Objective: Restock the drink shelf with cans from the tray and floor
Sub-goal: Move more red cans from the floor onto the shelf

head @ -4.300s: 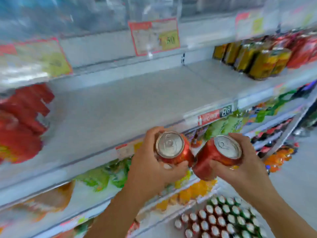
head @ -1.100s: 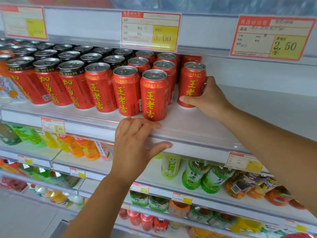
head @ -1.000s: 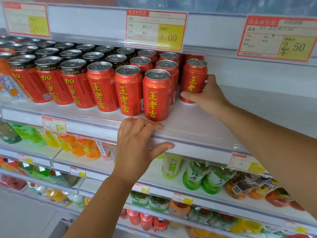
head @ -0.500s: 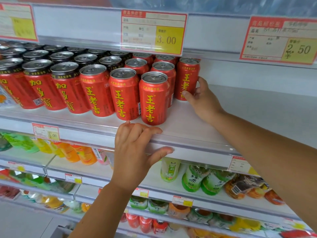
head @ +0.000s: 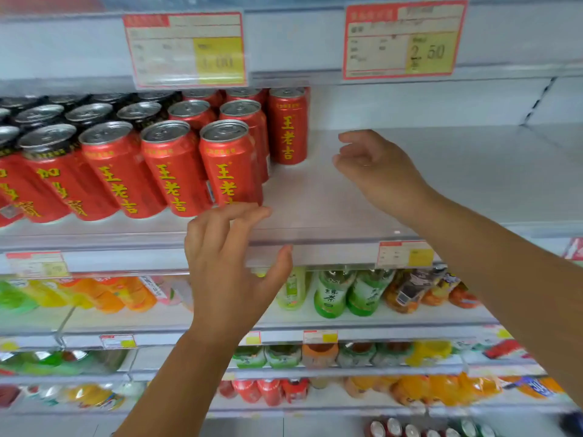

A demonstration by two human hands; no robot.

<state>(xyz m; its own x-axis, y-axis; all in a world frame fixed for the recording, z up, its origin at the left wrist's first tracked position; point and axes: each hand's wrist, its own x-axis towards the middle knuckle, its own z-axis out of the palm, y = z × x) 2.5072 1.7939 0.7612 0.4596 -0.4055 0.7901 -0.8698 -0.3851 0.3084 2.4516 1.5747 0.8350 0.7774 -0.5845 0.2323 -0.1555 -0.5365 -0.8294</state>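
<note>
Several red cans with yellow characters stand in rows on the left part of the white drink shelf. The rightmost can stands upright at the end of the back rows. My right hand hovers over the bare shelf just right of that can, fingers loosely curled, holding nothing. In front of the shelf's clear front rail, below the nearest can, is my left hand, its fingers relaxed and empty. At the bottom edge, tops of more cans show low down.
Price tags hang from the shelf above. The shelf's right half is bare. Lower shelves hold green tea bottles, orange drinks and other bottles.
My right hand has let go of the rightmost can and drawn back to the right. My left hand has lifted off the shelf rail. Earlier both hands held cans.
</note>
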